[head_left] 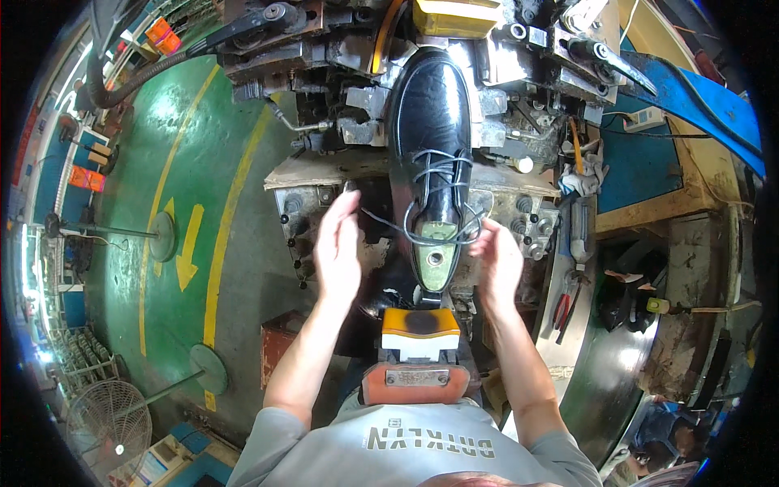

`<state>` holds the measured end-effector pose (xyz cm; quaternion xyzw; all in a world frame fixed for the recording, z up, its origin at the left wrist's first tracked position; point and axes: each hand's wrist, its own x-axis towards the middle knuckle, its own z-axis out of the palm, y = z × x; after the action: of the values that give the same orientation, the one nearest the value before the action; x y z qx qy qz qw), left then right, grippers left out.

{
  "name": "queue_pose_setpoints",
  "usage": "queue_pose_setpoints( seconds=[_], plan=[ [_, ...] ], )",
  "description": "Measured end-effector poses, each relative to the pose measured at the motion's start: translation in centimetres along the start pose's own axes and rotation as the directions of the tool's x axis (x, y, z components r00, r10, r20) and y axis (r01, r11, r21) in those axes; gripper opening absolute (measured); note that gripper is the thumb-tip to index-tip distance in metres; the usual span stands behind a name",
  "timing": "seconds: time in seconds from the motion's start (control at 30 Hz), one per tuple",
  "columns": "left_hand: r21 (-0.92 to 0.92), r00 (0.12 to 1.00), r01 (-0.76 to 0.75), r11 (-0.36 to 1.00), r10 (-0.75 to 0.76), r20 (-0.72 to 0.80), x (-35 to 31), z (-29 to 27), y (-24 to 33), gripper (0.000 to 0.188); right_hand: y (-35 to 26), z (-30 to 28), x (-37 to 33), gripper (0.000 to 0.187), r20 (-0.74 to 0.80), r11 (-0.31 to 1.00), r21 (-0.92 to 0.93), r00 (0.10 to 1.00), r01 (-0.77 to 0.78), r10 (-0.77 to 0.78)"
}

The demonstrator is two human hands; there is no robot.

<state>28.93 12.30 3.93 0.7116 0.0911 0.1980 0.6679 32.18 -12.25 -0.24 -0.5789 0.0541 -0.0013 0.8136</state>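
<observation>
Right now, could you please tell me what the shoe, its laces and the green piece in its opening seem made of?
Shoe: probably leather, real or synthetic, polished black, given its bright reflections. Laces: likely textile cord, dull greyish, thin and loosely curving. Green piece: perhaps plastic, judging by its smooth, satin-looking surface.

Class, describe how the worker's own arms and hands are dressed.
The left hand and right hand wear no gloves; the forearms are bare, with no watch or bracelet showing. Short, light grey sleeves belong to a grey shirt with lettering across the chest. Blur hides any rings.
</observation>
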Motion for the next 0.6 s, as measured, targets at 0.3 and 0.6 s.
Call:
queue_pose_setpoints(
  seconds=[0.3,0.6],
  plan=[
    [-0.568,0.947,0.291,0.770,-0.315,0.060,2.6,6.7,0.8,0.045,-4.9,9.8,0.5,0.033,0.160,0.866,0.394,0.951,-0.308,0.265],
    [-0.570,0.950,0.289,0.769,-0.304,0.072,2.2,6.7,-0.4,0.048,-5.1,10.2,0.2,0.029,0.003,0.941,0.309,0.990,-0.134,0.140]
  ],
)
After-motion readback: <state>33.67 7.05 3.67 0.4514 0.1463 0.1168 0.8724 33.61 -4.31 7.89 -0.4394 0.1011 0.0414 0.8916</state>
